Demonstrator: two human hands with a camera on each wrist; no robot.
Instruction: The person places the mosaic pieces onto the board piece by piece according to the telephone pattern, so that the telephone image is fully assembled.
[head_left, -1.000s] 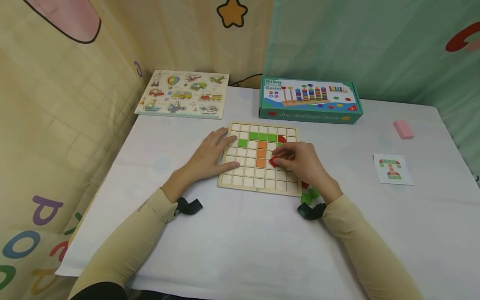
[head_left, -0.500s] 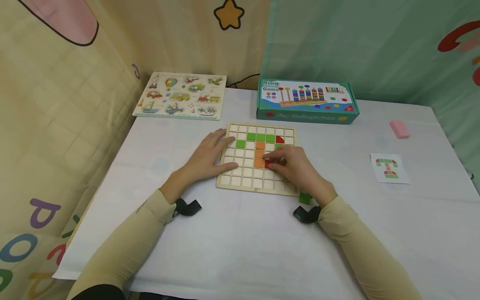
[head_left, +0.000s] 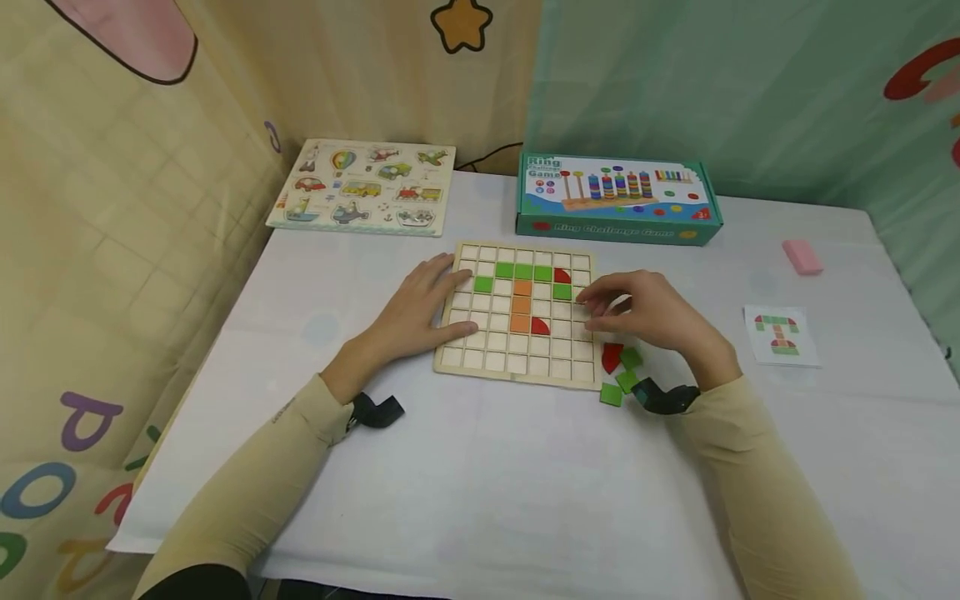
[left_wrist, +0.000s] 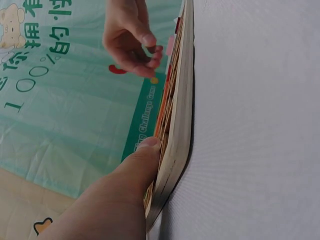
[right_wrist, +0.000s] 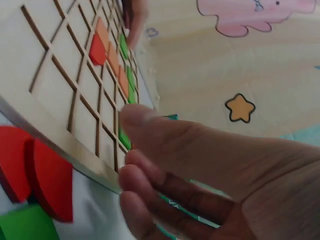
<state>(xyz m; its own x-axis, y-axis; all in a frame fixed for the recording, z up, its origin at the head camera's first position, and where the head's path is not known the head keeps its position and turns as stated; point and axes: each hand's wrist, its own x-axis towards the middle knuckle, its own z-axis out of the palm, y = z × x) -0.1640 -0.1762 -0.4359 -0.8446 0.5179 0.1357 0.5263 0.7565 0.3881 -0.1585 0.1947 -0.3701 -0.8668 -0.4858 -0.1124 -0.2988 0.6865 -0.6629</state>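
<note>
A wooden grid board (head_left: 517, 365) lies before me in the head view. My left hand (head_left: 411, 312) rests at its left edge, fingers straight, thumb on the board. Green tiles (head_left: 523, 271) form a row near the top, ending in a red quarter-circle piece (head_left: 562, 275). Below run orange tiles (head_left: 521, 305), with another red quarter-circle piece (head_left: 540, 326) beside the lowest. Single green tiles sit at left and right. My right hand (head_left: 647, 310) is over the board's right edge, fingers loosely bent; the right wrist view shows nothing between thumb and fingers.
Loose red pieces (head_left: 611, 357) and green tiles (head_left: 611, 394) lie right of the board. Farther right are a pattern card (head_left: 782, 336) and a pink block (head_left: 802, 257). Behind stand a picture puzzle board (head_left: 362, 187) and a green game box (head_left: 618, 200).
My right hand has set the red quarter-circle piece into the cell beside the lowest orange tile, let go, and moved right. My left hand has stayed at the board's edge.
</note>
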